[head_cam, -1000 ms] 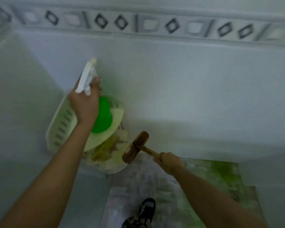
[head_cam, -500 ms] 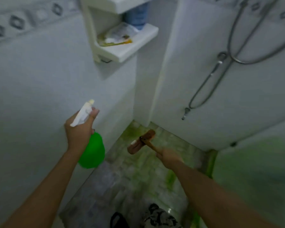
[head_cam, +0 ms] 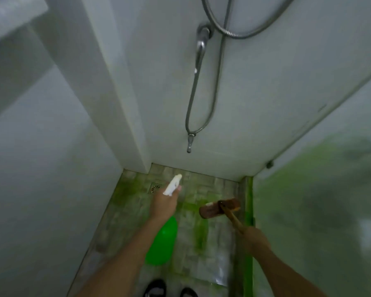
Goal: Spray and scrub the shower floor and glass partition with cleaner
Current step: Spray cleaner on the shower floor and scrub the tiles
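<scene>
**Asker:** While you stand there with both arms out, why is everything held the way it is?

**Me:** I start from the biggest surface. The green-stained tiled shower floor (head_cam: 193, 249) lies below me, narrow, running away from my feet to the far wall. On my right stands the frosted glass partition smeared with green (head_cam: 321, 200), its lower edge meeting the floor along a bright green strip. I judge both need cleaner and scrubbing, so I carry a tool for each job at once.

**Asker:** And the bottle?

**Me:** My left hand (head_cam: 164, 205) is closed round the neck of the bright green plastic spray bottle with a white trigger head (head_cam: 162, 243). The body hangs below my wrist, above the middle of the floor. Its long axis runs roughly along my forearm, nozzle forward and away from me, toward the small round floor drain (head_cam: 155, 188) near the far wall. That aims the spray at the far tiles, I reckon.

**Asker:** The brush?

**Me:** My right hand (head_cam: 254, 240) grips the handle of the brown wooden long-handled scrub brush (head_cam: 220, 207). The handle slants from my hand forward and leftward; the head lies crosswise, low over the floor just beside the partition's base. Whether the bristles touch the tiles I cannot tell.
</scene>
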